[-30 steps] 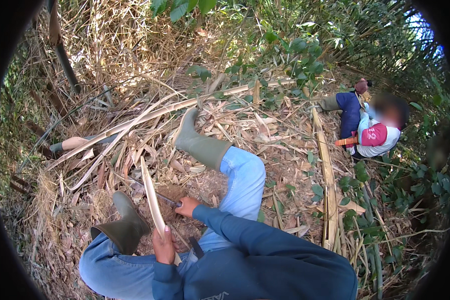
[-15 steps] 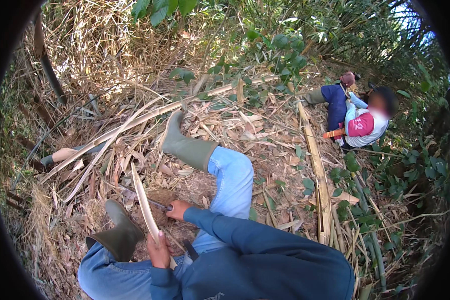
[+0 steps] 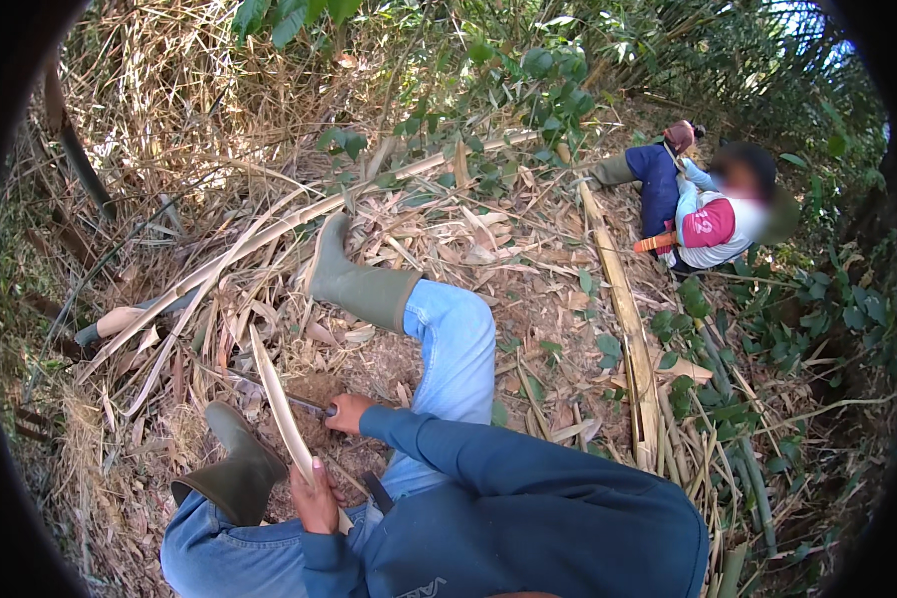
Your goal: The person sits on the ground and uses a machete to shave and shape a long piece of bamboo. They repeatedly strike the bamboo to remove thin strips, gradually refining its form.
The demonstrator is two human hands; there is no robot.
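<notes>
Fingers of left hand (image 3: 314, 498) wrap a bamboo strip (image 3: 274, 399); right hand (image 3: 349, 414) apparently grips a knife (image 3: 294, 399).

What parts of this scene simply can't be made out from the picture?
All in the head view:
- The thin dark metal blade in the right hand: its tip is lost among dry leaves.
- The pale split bamboo strip: its lower end is hidden behind the left hand.
- The other person's hands: too small to tell what they hold.
- The picture's corners: blacked out by the lens rim.
</notes>
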